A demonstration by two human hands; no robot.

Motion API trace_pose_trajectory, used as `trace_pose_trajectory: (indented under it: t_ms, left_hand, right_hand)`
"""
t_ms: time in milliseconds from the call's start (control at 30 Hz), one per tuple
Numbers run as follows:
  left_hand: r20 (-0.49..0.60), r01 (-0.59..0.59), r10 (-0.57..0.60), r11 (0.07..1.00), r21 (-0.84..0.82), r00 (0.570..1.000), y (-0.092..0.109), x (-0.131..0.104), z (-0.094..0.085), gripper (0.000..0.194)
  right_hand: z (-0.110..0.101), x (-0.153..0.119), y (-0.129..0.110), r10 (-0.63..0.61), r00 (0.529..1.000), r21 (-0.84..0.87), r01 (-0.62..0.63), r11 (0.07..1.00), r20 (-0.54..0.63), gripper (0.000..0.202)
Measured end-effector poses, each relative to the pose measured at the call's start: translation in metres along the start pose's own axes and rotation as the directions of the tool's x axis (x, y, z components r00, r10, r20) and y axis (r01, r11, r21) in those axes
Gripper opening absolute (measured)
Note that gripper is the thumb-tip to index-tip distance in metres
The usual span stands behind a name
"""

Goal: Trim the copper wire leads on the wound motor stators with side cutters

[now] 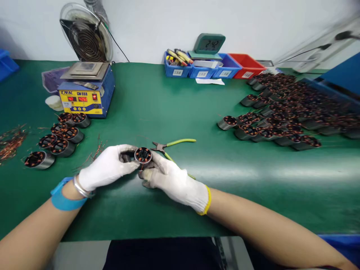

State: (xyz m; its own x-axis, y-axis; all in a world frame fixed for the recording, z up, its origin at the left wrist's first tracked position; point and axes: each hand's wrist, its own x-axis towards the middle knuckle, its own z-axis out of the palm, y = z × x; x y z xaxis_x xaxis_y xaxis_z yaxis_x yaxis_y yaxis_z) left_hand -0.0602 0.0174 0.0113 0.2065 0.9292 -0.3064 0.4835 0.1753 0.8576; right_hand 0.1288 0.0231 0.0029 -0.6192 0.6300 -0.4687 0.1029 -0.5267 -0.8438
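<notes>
A round metal motor stator (143, 155) with copper windings is held between my two gloved hands, just above the green table. My left hand (112, 165), in a white glove with grey fingertips, has its fingers closed at the stator's left side. From the right, my right hand (168, 178) grips the same part with fingers and thumb, its glove edged in yellow. Pliers with yellow-green handles (181, 141) lie spread on the table, right behind my right hand. Cut copper wire bits (98, 149) are scattered beyond my left hand.
Several stators (62, 147) stand at left, beside a blue and yellow soldering pot (84, 93) and a fan (87, 39). Many more stators (278, 112) fill the right. Blue bins (177, 71), a red bin (244, 65) and a clock (209, 44) line the back.
</notes>
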Motion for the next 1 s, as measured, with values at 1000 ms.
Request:
trace_pose_trajectory:
  t_ms: [1000]
  left_hand:
    - [-0.63,-0.348,-0.021,0.819,-0.456,0.777,-0.018,0.017,-0.016,0.036]
  right_hand:
    - [-0.009,0.022,0.007,-0.496,0.868,-0.976,0.122,0.182,0.016,0.061]
